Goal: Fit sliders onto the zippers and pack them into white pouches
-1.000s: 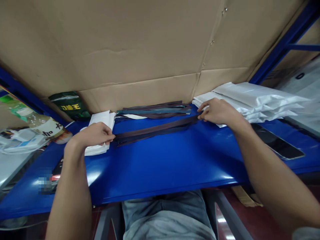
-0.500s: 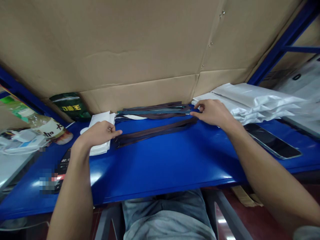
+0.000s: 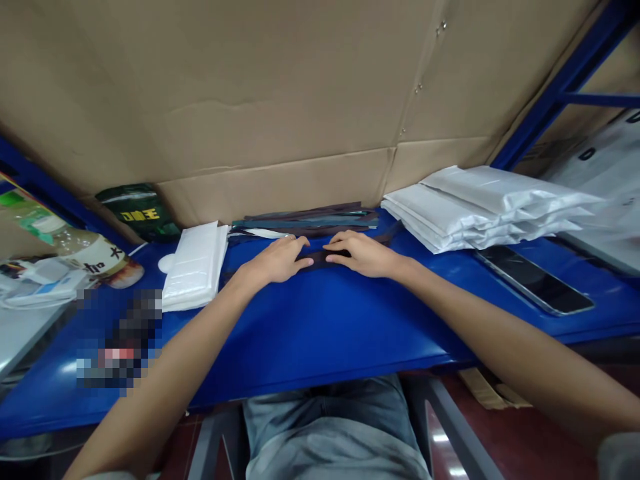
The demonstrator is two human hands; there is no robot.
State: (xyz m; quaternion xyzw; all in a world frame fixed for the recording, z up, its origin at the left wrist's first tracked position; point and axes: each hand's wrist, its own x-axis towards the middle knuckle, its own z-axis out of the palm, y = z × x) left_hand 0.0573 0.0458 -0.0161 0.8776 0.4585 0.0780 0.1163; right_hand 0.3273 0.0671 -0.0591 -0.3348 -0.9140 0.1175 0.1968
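Long, thin brown zippers [image 3: 320,259] lie across the blue tabletop, mostly covered by my hands. My left hand [image 3: 285,260] is curled over them near the middle, thumb along the near edge and fingers at the far edge. Close beside it, my right hand [image 3: 357,255] bends round the same zippers in a similar way, its thumb pointing left. A small gap separates the two hands. Just behind lies a pile of similar strips [image 3: 320,219] in brown, teal, black and white. The zippers' ends are partly hidden under my wrists.
White padded envelopes [image 3: 450,213] are stacked at the right, with a phone [image 3: 537,280] in front. More white envelopes [image 3: 195,263] lie at left. A bottle [image 3: 100,253] and a dark green pouch [image 3: 140,212] stand further left. A cardboard wall [image 3: 280,100] closes off the back.
Both my hands have moved inward from the two ends of the brown zippers to their middle. They are now almost together.
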